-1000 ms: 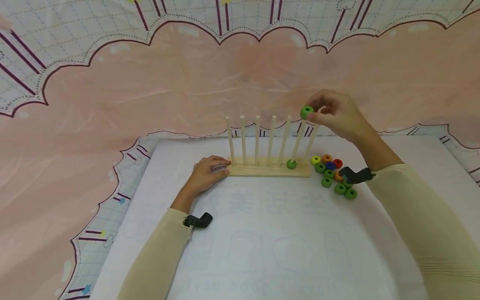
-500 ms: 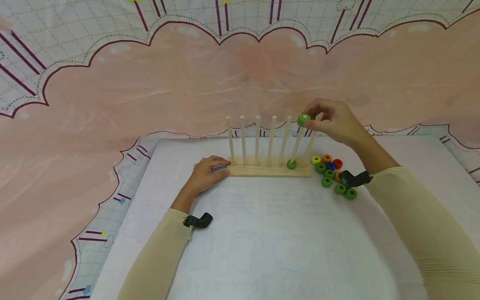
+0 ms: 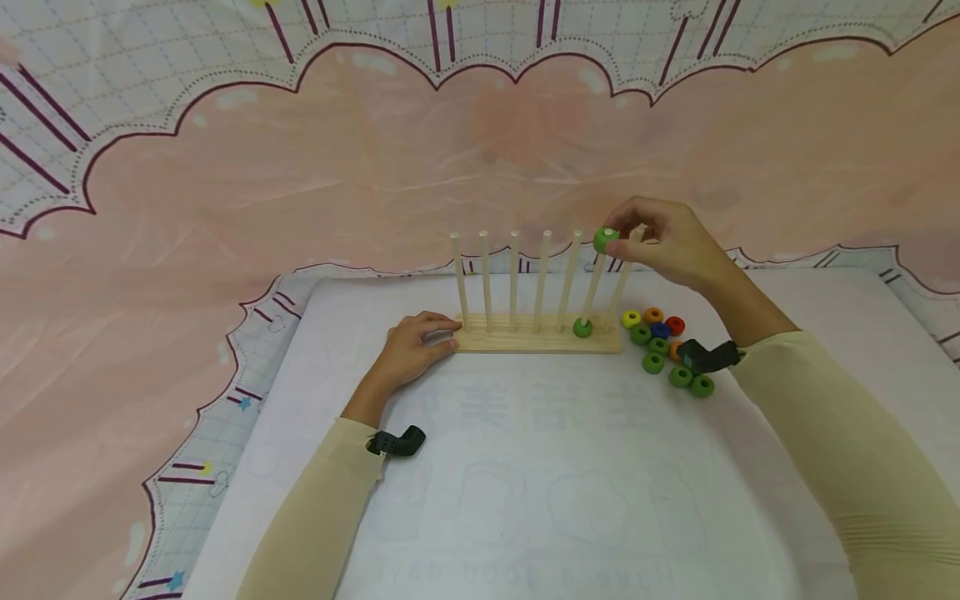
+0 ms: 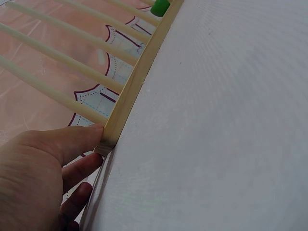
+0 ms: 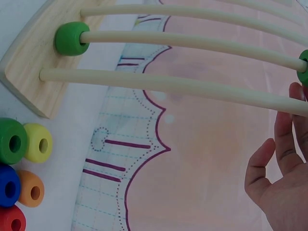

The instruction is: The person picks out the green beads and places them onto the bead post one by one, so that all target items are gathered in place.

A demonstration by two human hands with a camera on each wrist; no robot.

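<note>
A wooden peg rack (image 3: 525, 340) with several upright pegs stands on the white board. My left hand (image 3: 414, 348) grips the left end of its base, and the left wrist view shows the thumb (image 4: 82, 142) against that end. In my right hand (image 3: 671, 242) a green bead (image 3: 605, 240) is pinched between thumb and fingertips. The peg's tip shows in that bead's hole, so the bead sits around the top of the second peg from the right. Another green bead (image 3: 582, 328) lies at the foot of the same peg, also seen as a green bead (image 5: 72, 38) in the right wrist view.
Right of the rack lies a cluster of loose beads, mostly green (image 3: 653, 362), with a yellow bead (image 3: 631, 319), a blue bead (image 3: 660, 331), a red bead (image 3: 675, 326) and orange ones (image 3: 653, 315). My right wrist's black strap camera (image 3: 708, 357) covers part of them.
My right hand has come down slightly and to the left, bringing the green bead from above the peg onto its tip. During the last half second it hardly moves. The left hand stays put.
</note>
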